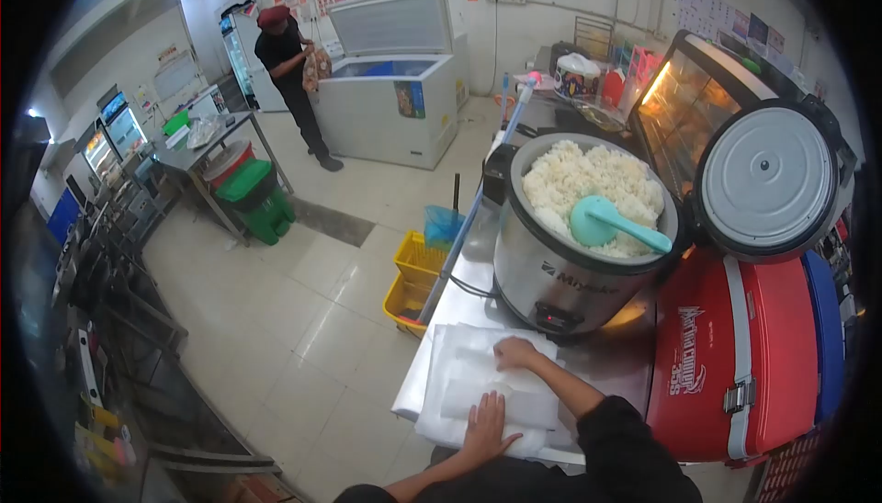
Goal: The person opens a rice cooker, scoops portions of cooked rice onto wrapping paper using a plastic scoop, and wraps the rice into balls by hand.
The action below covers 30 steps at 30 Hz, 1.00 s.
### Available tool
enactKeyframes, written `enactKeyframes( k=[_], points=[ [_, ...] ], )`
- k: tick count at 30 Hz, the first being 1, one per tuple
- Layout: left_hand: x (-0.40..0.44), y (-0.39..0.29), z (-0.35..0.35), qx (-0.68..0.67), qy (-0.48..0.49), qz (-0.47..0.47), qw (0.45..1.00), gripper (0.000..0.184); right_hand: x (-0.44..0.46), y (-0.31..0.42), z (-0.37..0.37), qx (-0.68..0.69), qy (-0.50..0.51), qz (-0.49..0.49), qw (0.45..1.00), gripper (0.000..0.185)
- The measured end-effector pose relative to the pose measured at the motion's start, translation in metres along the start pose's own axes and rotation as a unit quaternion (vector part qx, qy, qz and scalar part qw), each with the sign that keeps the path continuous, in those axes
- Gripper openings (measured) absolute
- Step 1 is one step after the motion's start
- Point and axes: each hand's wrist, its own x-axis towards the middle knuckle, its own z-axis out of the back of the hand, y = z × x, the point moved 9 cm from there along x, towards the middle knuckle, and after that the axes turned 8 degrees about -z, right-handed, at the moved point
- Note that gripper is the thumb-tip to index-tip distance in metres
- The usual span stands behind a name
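Note:
A stack of white paper sheets (441, 397) lies on the near end of a white-topped table. My left hand (487, 428) rests flat on a folded white piece on the stack, fingers stretched out. Farther up the same stack, my right hand (518, 353) has its fingers curled in against the paper; its fingertips are hidden. Just beyond stands a large silver rice cooker (542, 273), its lid (767, 168) swung open to the right. Heaped white rice (588, 177) fills it, and a turquoise rice scoop (616, 226) lies on top.
A red cooler box (707, 356) stands right of the cooker, with a lit display warmer (694, 103) behind. Left of the table, a yellow mop bucket (404, 296) sits on the tiled floor. A person (289, 71) holds a bag beside an open chest freezer (390, 117). Green bins (257, 200) stand left.

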Motion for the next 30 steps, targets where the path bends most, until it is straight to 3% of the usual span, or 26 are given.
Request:
enactKeyframes(
  k=[1, 4, 6, 9, 14, 18, 20, 22, 23, 24, 25, 27, 29, 30],
  points=[
    [0.0, 0.001, 0.003, 0.007, -0.007, -0.003, 1.0, 0.088, -0.014, 0.018, 0.003, -0.045, -0.008, 0.059, 0.997, 0.025],
    [0.004, -0.001, -0.001, -0.004, 0.004, 0.018, 1.0, 0.09, -0.045, 0.031, 0.013, -0.059, -0.013, 0.059, 0.996, 0.025],
    [0.002, -0.002, -0.003, -0.017, 0.001, 0.014, 1.0, 0.091, -0.053, 0.028, 0.023, -0.017, -0.11, 0.072, 0.991, 0.019],
    [0.005, -0.001, 0.005, -0.012, -0.001, 0.009, 1.0, 0.09, -0.058, 0.025, 0.016, 0.09, -0.092, 0.117, 0.985, 0.017],
    [0.002, 0.0, 0.002, -0.028, -0.014, -0.01, 0.999, 0.086, -0.132, 0.059, 0.011, -0.004, -0.182, 0.091, 0.979, 0.019],
    [-0.005, 0.008, -0.026, -0.035, 0.04, -0.04, 0.998, 0.076, -0.148, 0.072, -0.016, 0.013, -0.206, 0.061, 0.977, 0.026],
    [-0.014, 0.017, -0.039, -0.028, 0.075, -0.056, 0.995, 0.071, -0.16, 0.078, -0.017, -0.01, -0.268, 0.04, 0.963, 0.029],
    [-0.026, 0.028, -0.028, 0.003, -0.026, -0.098, 0.995, 0.057, -0.173, 0.086, -0.024, -0.025, -0.299, 0.026, 0.954, 0.033],
    [-0.031, 0.034, -0.03, 0.003, -0.023, -0.101, 0.995, 0.057, -0.18, 0.09, -0.027, -0.046, -0.332, 0.018, 0.942, 0.037],
    [-0.034, 0.035, -0.004, -0.019, -0.12, -0.108, 0.987, 0.052, -0.18, 0.091, -0.037, 0.005, -0.298, -0.003, 0.954, 0.049],
    [-0.041, 0.037, 0.021, -0.042, -0.216, -0.115, 0.969, 0.047, -0.178, 0.094, -0.039, 0.008, -0.3, -0.005, 0.954, 0.049],
    [-0.034, 0.038, 0.03, -0.083, -0.173, -0.114, 0.975, 0.048, -0.184, 0.095, -0.054, 0.03, -0.275, -0.071, 0.958, 0.062],
    [-0.022, 0.051, 0.014, -0.118, -0.007, -0.058, 0.991, 0.055, -0.188, 0.089, -0.065, 0.102, -0.243, -0.068, 0.962, 0.069],
    [-0.028, 0.062, 0.008, -0.18, -0.018, -0.023, 0.983, 0.058, -0.195, 0.085, -0.071, 0.134, -0.261, -0.047, 0.955, 0.07]
  ],
)
